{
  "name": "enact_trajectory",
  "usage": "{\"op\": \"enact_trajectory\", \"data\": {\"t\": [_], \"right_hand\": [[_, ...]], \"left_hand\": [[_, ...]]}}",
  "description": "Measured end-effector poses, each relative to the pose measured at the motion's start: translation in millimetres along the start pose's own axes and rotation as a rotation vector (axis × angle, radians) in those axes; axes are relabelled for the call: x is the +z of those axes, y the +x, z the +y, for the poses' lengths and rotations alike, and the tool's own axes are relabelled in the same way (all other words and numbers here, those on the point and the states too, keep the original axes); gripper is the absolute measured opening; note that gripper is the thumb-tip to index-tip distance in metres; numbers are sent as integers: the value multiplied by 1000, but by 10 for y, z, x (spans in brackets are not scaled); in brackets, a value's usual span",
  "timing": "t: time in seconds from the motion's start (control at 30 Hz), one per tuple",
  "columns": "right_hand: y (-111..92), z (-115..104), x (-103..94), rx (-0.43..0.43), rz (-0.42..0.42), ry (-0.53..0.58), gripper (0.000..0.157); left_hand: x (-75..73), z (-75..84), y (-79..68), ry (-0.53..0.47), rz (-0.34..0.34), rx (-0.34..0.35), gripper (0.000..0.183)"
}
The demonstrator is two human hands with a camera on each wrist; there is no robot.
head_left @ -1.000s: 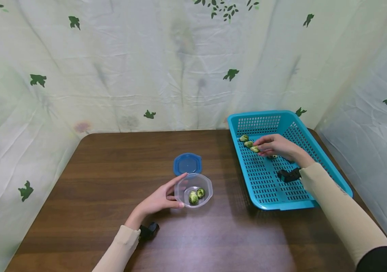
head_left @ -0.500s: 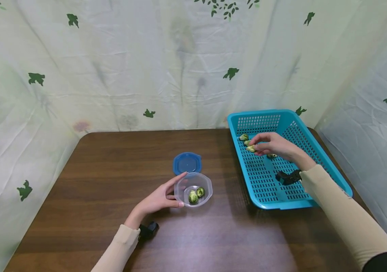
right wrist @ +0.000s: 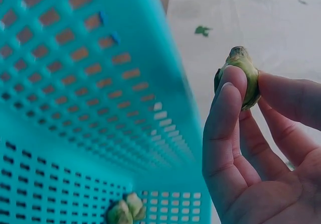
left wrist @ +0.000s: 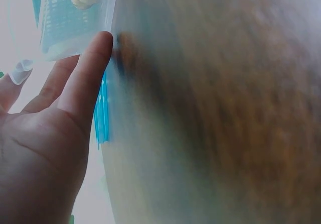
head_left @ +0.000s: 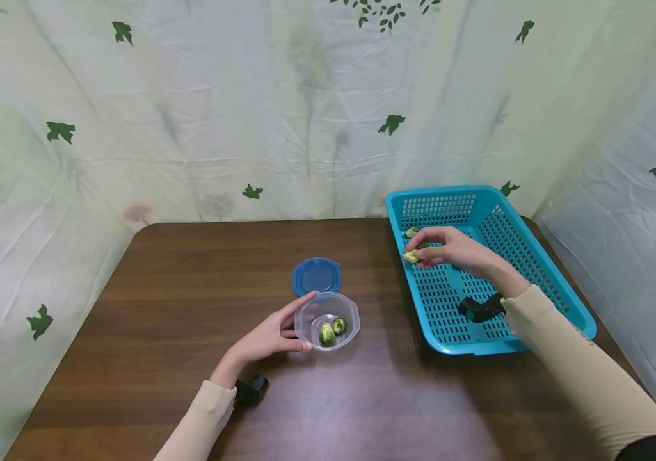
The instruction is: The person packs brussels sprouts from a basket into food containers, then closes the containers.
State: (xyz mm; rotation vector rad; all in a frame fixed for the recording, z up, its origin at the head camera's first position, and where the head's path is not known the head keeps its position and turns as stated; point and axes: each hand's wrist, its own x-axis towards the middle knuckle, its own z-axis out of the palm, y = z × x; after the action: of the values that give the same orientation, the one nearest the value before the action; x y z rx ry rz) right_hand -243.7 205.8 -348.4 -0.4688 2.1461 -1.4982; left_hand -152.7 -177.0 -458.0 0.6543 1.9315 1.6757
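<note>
My right hand (head_left: 459, 251) pinches a Brussels sprout (right wrist: 249, 78) between thumb and fingertips, raised near the left wall of the turquoise basket (head_left: 460, 349). In the right wrist view, other Brussels sprouts (right wrist: 133, 206) lie in a corner of the basket. On the table my left hand (head_left: 272, 334) holds a small clear plastic container (head_left: 354, 315) from its left side, thumb at the near edge and fingers at the far edge. Inside the container sit two Brussels sprouts (head_left: 327, 333). From the left wrist, the fingers (left wrist: 85, 76) show against the container's translucent wall.
A blue lid (head_left: 317, 275) lies flat on the brown wooden table (head_left: 189, 307), just behind the container. A pale leaf-patterned curtain (head_left: 201, 115) hangs around the back and sides. The basket stands at the table's right end.
My right hand has moved left across the basket and lifted with the Brussels sprout, reaching its left wall. The left hand and container stay in place.
</note>
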Motion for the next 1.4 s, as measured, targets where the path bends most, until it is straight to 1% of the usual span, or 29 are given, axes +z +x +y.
{"op": "enact_trajectory", "data": {"t": [0.2,0.3,0.53,0.8,1.1,1.4], "right_hand": [[-2,-66,144,-19,-61,34,23],[5,-95,222,-18,-85,34,22],[51,-133,392,-20,-111,-7,18],[108,-173,596,-40,-182,-1,15],[201,-219,792,-48,-213,-19,13],[293,-220,1002,-42,-252,-63,9]], "left_hand": [[-4,-10,8,-21,-12,30,92],[-3,-5,4,-16,-8,26,91],[1,4,5,-16,-8,25,91],[4,-1,6,-20,-9,25,91],[3,-1,3,-16,-10,21,91],[3,6,1,-24,-15,8,91]]}}
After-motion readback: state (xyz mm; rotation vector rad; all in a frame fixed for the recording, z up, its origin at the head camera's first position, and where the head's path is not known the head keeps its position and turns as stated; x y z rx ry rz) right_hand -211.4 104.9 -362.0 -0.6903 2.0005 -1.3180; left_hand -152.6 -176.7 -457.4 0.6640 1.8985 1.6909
